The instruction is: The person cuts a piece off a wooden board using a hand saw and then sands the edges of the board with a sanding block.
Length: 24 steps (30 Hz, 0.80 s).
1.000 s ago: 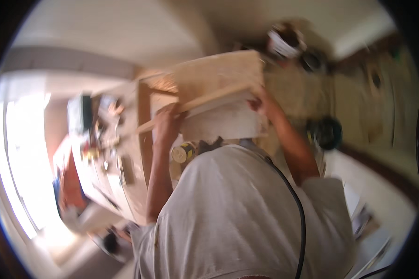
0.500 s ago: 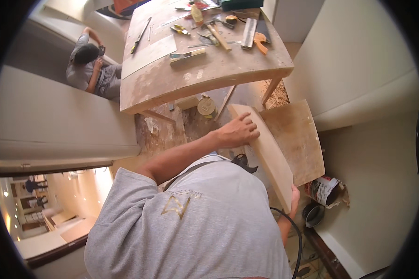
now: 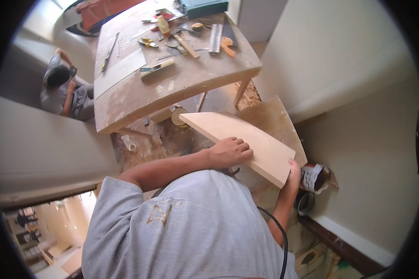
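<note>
A pale wooden board (image 3: pixel 249 135), flat-faced with a thick edge, is held in front of my body, its broad face tilted up. My left hand (image 3: pixel 230 152) rests on its near long edge with fingers curled over the face. At the board's right end my right hand (image 3: pixel 293 171) grips the short edge, thumb on top and the other fingers hidden behind. Behind the held board stands a larger brown wooden panel (image 3: pixel 277 115), partly covered by it. A black cable (image 3: pixel 277 223) runs down by my right side.
Ahead is a wooden worktable (image 3: pixel 191 76) bearing a hammer (image 3: pixel 186 45), yellow-handled pliers (image 3: pixel 148 42), an orange-handled saw (image 3: pixel 227 46) and a white sheet (image 3: pixel 121 69). Tins (image 3: pixel 178 116) and a bucket (image 3: pixel 314 177) stand on the floor. Another person (image 3: pixel 63 90) sits at the left.
The board has turned from nearly edge-on to showing its broad face, its far end swinging left. Both hands moved with it. My view has shifted, so the table appears further left.
</note>
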### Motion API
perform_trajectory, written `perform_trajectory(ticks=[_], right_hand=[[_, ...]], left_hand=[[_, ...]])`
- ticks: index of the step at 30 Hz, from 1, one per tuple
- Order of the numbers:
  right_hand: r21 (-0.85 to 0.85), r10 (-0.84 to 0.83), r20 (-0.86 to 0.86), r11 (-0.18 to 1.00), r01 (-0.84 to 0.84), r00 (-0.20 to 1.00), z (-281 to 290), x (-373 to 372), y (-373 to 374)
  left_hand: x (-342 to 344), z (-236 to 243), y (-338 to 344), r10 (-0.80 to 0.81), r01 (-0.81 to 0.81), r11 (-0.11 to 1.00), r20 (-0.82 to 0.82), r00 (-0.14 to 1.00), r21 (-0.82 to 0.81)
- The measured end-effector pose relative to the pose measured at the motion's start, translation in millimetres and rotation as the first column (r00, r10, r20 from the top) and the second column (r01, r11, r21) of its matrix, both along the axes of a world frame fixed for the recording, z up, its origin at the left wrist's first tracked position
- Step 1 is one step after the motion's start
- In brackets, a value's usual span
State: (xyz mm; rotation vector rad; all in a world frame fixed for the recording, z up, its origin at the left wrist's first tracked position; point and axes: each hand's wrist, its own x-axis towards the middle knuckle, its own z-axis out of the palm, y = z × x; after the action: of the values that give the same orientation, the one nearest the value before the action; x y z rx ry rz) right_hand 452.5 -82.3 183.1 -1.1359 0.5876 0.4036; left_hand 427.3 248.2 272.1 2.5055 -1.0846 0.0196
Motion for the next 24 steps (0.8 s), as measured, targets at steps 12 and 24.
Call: perform_trajectory(ticks=[12, 24], right_hand=[[-0.711, 0.387, 0.702, 0.349, 0.610, 0.598, 96.9, 1.8, -14.9], [-0.778, 0.708, 0.534, 0.196, 0.597, 0.462, 179.8, 66.7, -9.0]], left_hand=[[60.2, 94.1, 21.0, 0.299, -0.442, 0.793, -0.365, 0.882, -0.419], [107.5, 18.9, 43.2, 0.130, -0.511, 0.577, -0.547, 0.827, -0.637]])
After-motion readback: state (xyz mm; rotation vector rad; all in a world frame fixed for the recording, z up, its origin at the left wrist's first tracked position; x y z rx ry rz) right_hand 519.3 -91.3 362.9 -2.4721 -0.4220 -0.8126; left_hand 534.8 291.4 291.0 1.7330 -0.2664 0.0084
